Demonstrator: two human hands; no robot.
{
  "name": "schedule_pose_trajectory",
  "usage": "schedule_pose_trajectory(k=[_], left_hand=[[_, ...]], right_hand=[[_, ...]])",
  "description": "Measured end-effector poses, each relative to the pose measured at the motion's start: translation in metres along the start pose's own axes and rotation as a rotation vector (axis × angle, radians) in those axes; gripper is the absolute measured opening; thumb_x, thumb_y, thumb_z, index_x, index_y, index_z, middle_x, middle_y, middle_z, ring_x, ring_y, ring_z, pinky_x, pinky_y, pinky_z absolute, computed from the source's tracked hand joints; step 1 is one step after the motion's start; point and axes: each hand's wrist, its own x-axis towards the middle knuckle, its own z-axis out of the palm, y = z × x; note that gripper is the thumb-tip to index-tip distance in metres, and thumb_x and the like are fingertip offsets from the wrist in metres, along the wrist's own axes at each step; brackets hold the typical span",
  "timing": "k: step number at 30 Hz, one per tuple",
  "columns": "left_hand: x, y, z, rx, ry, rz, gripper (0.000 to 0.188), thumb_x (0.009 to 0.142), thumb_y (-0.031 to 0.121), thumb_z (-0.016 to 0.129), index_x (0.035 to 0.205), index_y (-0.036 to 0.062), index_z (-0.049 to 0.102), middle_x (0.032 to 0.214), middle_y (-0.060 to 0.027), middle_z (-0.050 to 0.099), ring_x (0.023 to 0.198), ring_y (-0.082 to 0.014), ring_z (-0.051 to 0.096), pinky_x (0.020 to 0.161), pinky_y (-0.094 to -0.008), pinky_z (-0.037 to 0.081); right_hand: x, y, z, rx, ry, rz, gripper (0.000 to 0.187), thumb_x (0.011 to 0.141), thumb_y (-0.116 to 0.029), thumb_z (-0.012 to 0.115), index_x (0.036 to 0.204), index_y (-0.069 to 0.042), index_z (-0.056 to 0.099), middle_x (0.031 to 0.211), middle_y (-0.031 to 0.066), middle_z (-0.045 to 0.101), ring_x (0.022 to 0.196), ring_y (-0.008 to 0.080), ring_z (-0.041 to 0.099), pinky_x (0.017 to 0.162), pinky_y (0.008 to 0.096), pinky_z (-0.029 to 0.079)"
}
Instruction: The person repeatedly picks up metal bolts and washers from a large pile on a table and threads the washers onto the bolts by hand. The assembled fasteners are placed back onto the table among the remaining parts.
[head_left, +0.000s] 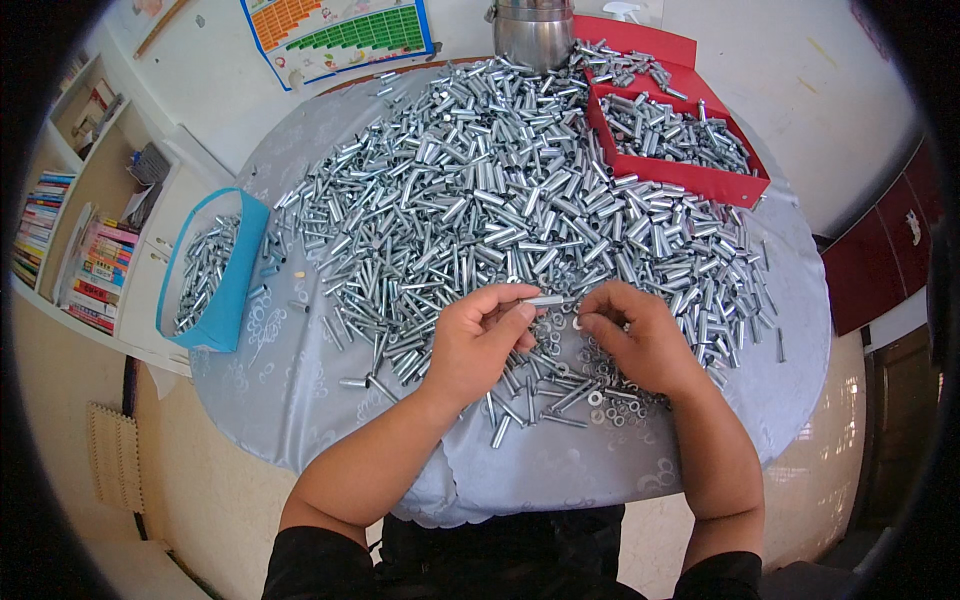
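My left hand (470, 345) pinches a shiny metal sleeve anchor (545, 300) between thumb and fingers, lying nearly level and pointing right. Its thin end reaches toward my right hand (642, 342), whose thumb and fingertips are closed together just beside it. Anything between those right fingertips is too small or hidden to make out. Under and between the hands lie loose washers and nuts (615, 408). Several bolts (515, 405) are scattered in front of my left wrist. Just beyond both hands spreads a big heap of metal sleeves and bolts (470, 190).
A round table with a grey patterned cloth (300, 400) carries everything. At the left edge stands a blue fabric bin (235, 290) of metal pieces. A red box (690, 185) full of anchors sits far right, beside a steel pot (533, 35). Bookshelves (95, 240) stand left.
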Motion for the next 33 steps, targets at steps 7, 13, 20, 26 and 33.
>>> schedule_pose_trajectory(k=[7, 13, 20, 26, 33], left_hand=[[0.0, -0.002, -0.001, -0.005, -0.021, -0.029, 0.022, 0.093, 0.003, 0.061, 0.114, -0.0025, 0.064, 0.094, -0.0092, 0.071, 0.07, -0.0099, 0.065, 0.064, -0.0229, 0.054], [-0.001, -0.003, 0.0, -0.026, -0.036, -0.044, 0.023, 0.092, 0.002, 0.062, 0.114, -0.0026, 0.065, 0.096, -0.0109, 0.071, 0.072, -0.0123, 0.068, 0.065, -0.0238, 0.056], [-0.002, -0.001, 0.001, -0.017, -0.054, -0.046, 0.023, 0.093, 0.002, 0.061, 0.115, -0.0029, 0.064, 0.095, -0.0116, 0.071, 0.075, -0.0134, 0.069, 0.067, -0.0249, 0.057], [-0.003, 0.0, 0.003, -0.026, -0.044, -0.061, 0.023, 0.094, 0.004, 0.061, 0.115, -0.0031, 0.064, 0.093, -0.0108, 0.071, 0.076, -0.0133, 0.068, 0.067, -0.0246, 0.056], [-0.003, -0.001, 0.001, -0.036, -0.114, -0.065, 0.023, 0.093, 0.003, 0.062, 0.115, -0.0029, 0.064, 0.098, -0.0131, 0.071, 0.075, -0.015, 0.069, 0.067, -0.0262, 0.057]], right_hand=[[0.0, 0.008, 0.002, 0.235, 0.136, 0.058, 0.016, 0.087, -0.001, 0.067, 0.103, 0.003, 0.066, 0.084, 0.0041, 0.068, 0.072, 0.0085, 0.061, 0.066, 0.0235, 0.05], [0.001, 0.01, 0.007, 0.356, 0.223, 0.112, 0.011, 0.085, -0.002, 0.07, 0.094, 0.003, 0.068, 0.083, 0.0059, 0.069, 0.074, 0.0091, 0.064, 0.069, 0.0238, 0.051], [0.001, 0.009, 0.008, 0.305, 0.187, 0.081, 0.011, 0.085, -0.004, 0.071, 0.094, 0.002, 0.068, 0.083, 0.0052, 0.07, 0.075, 0.0092, 0.064, 0.07, 0.0237, 0.052], [0.001, 0.012, 0.009, 0.391, 0.155, 0.058, 0.011, 0.086, -0.003, 0.07, 0.095, 0.003, 0.068, 0.084, 0.0061, 0.07, 0.076, 0.0102, 0.065, 0.07, 0.0243, 0.052], [0.002, 0.003, 0.007, 0.556, 0.138, 0.093, 0.013, 0.089, -0.005, 0.069, 0.097, 0.006, 0.067, 0.086, 0.0079, 0.07, 0.077, 0.0113, 0.066, 0.071, 0.0237, 0.052]])
